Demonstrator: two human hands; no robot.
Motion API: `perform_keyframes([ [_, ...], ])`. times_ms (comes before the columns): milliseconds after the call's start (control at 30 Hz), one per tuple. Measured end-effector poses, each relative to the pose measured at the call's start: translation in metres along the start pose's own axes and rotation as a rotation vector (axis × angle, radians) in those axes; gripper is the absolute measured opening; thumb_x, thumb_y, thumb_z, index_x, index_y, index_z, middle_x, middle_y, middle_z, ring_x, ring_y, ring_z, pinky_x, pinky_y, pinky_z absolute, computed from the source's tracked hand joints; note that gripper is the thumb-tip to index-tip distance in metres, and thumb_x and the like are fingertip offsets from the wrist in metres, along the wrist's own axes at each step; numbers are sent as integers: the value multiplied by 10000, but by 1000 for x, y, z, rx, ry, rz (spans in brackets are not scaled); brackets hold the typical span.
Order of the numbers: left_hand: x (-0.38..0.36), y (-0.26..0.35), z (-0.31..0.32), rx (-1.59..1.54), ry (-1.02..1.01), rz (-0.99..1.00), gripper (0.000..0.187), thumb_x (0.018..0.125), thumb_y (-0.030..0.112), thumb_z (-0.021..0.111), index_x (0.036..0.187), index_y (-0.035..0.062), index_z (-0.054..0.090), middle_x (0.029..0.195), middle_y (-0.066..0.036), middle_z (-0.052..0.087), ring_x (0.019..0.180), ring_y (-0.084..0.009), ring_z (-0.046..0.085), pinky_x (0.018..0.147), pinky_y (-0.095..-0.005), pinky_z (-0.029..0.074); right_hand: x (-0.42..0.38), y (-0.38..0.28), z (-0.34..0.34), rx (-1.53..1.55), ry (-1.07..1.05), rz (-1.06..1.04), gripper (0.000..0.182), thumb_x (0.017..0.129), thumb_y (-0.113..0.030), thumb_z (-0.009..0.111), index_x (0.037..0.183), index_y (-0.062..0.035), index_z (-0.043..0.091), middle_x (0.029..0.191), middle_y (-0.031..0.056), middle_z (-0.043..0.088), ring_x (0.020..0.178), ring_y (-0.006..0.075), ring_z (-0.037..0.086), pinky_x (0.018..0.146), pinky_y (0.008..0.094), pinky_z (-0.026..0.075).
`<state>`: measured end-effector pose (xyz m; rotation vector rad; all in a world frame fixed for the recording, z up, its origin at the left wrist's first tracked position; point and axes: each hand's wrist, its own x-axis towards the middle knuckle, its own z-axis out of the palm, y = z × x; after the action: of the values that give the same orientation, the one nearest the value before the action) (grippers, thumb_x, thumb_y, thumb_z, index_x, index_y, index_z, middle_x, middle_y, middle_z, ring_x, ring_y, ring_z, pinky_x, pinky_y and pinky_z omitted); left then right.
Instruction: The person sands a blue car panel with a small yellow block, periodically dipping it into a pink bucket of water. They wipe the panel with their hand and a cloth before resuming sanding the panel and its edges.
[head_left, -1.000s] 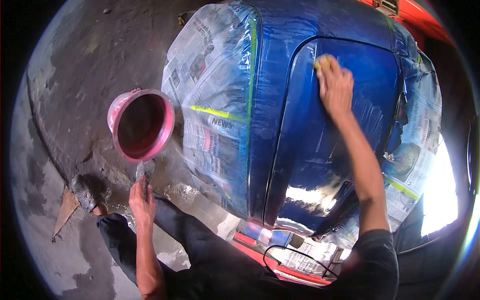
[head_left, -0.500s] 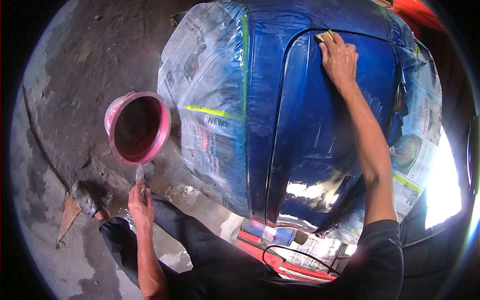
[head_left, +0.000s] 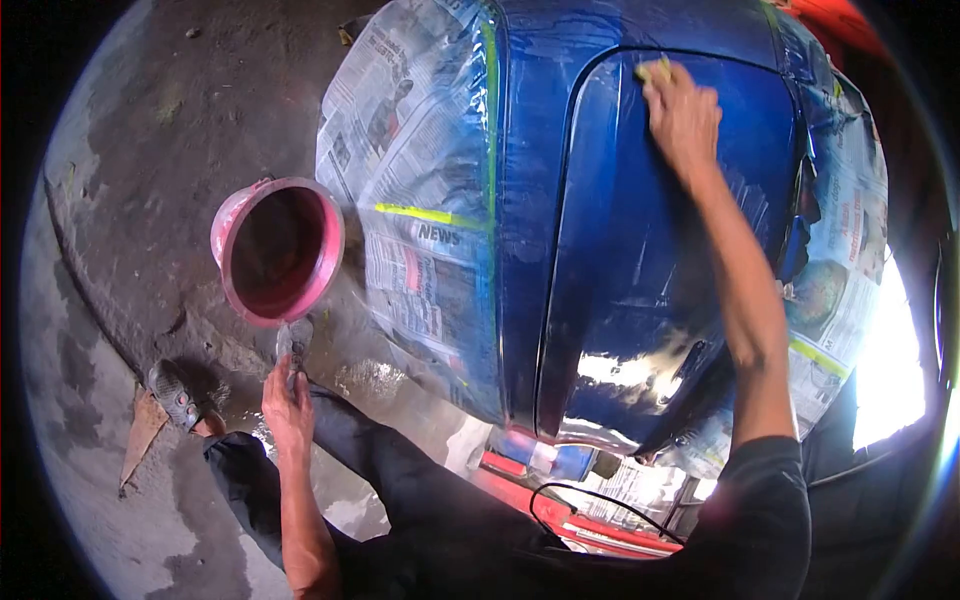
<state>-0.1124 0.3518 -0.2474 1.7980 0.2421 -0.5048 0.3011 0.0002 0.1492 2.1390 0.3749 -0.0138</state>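
A glossy blue vehicle panel (head_left: 620, 240) with a recessed, rounded section fills the middle of the view. Near the upper edge of that section, my right hand (head_left: 683, 118) presses a small yellowish pad (head_left: 655, 70) to the surface, fingers closed round it. My left hand (head_left: 288, 405) hangs low at the left, just below a pink bucket (head_left: 330, 255) that has dark contents. Its fingers are together beside the grey shoe; whether they hold anything is too unclear to tell.
Newspaper (head_left: 415, 265) with yellow-green tape covers the panel's left side, and more newspaper (head_left: 835, 260) lies on the right. Wet concrete floor (head_left: 130, 250) spreads at the left. A red part (head_left: 600, 535) and a black cable show at the bottom.
My right hand and the pad have shifted very slightly to the right over the blue panel. The whole view has moved a little; my left hand stays below the bucket.
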Motion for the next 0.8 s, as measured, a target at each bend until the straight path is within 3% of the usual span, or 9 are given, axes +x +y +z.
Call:
perform_keyframes([
  [133, 6, -2, 5, -7, 31, 21, 379, 985, 61, 646, 1357, -6, 622, 1174, -235, 697, 1050, -412, 678, 927, -488, 541, -34, -4, -7, 59, 14, -69, 293, 989, -260, 690, 1280, -252, 717, 1441, 11, 605, 1057, 401, 631, 895, 532, 538],
  [267, 8, -1, 4, -11, 13, -1, 371, 985, 61, 648, 1349, -6, 627, 1188, -235, 700, 1073, -419, 675, 941, -491, 540, 35, 12, 15, 10, 128, -26, 287, 999, -291, 671, 1274, -230, 724, 1370, 24, 674, 1025, 421, 649, 843, 547, 552],
  [333, 6, 0, 4, -20, 9, 3, 365, 987, 61, 642, 1345, -8, 629, 1183, -236, 702, 1079, -418, 677, 942, -491, 542, 37, 6, 16, 26, 111, 52, 292, 999, -318, 670, 1273, -237, 730, 1371, 34, 678, 1019, 427, 656, 846, 547, 557],
  [433, 6, -2, 7, 19, 36, 18, 369, 990, 65, 640, 1353, -3, 630, 1181, -239, 701, 1082, -407, 688, 940, -485, 549, 8, -12, 14, 140, 100, -40, 287, 1011, -345, 640, 1264, -258, 742, 1384, 25, 673, 1032, 435, 670, 834, 565, 555],
  [533, 8, -1, 7, -7, -1, -46, 374, 992, 74, 642, 1360, 9, 632, 1191, -242, 697, 1076, -395, 699, 935, -479, 555, 25, 11, 7, -25, 103, -56, 289, 1008, -343, 640, 1266, -258, 739, 1369, 25, 681, 1018, 440, 678, 819, 571, 551],
  [667, 5, 1, 5, -13, -17, -58, 375, 997, 90, 642, 1365, 18, 632, 1209, -240, 694, 1078, -388, 703, 949, -474, 553, 42, 8, 22, -80, 135, 113, 303, 996, -351, 648, 1274, -251, 712, 1300, 53, 703, 969, 451, 688, 793, 582, 542],
  [733, 6, -1, 10, 1, 6, -43, 375, 1001, 99, 641, 1368, 18, 630, 1213, -239, 693, 1079, -392, 700, 954, -474, 552, 33, -8, 22, 27, 138, -18, 297, 1004, -340, 638, 1271, -238, 716, 1290, 46, 700, 969, 458, 691, 797, 597, 534],
  [800, 9, -2, 14, 1, 7, -34, 377, 1001, 103, 645, 1368, 18, 629, 1209, -237, 694, 1085, -397, 695, 959, -476, 548, 25, -17, 14, 54, 110, -22, 297, 1006, -341, 636, 1273, -241, 720, 1314, 39, 692, 965, 459, 690, 801, 603, 533],
])
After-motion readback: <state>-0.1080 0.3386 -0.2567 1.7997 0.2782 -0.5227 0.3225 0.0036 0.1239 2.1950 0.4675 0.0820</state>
